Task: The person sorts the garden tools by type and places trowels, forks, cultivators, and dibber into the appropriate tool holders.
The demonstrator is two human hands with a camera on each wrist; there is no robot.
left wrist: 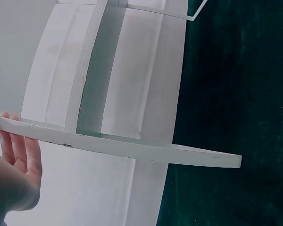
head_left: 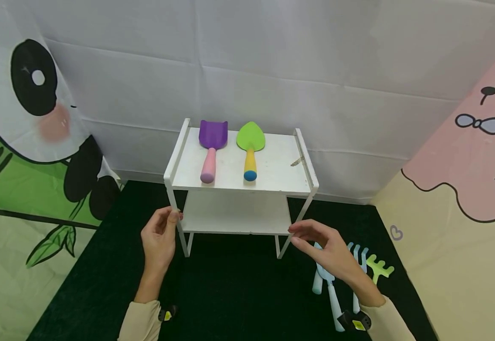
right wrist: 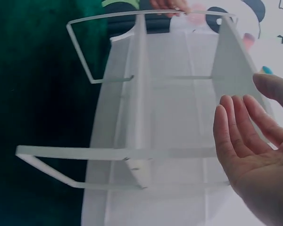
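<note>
A white two-tier rack [head_left: 277, 166] stands on a dark green mat [head_left: 230, 293]. On its top shelf lie a purple shovel [head_left: 212, 137] with a pink handle and a green trowel [head_left: 250, 137] with a yellow handle. My left hand [head_left: 160, 237] touches the rack's front left leg with relaxed fingers. In the left wrist view those fingers [left wrist: 16, 165] lie straight behind the white frame bar [left wrist: 132, 148]. My right hand [head_left: 320, 244] hovers by the front right leg. The right wrist view shows the right hand [right wrist: 247, 141] with straight fingers beside the shelf side [right wrist: 226, 61].
Light blue toy rakes [head_left: 328, 284] and a green one [head_left: 379, 270] lie on the mat under my right forearm. A white cloth wall stands behind the rack, a panda print [head_left: 34, 142] to the left, and a pink cartoon print [head_left: 464, 189] to the right.
</note>
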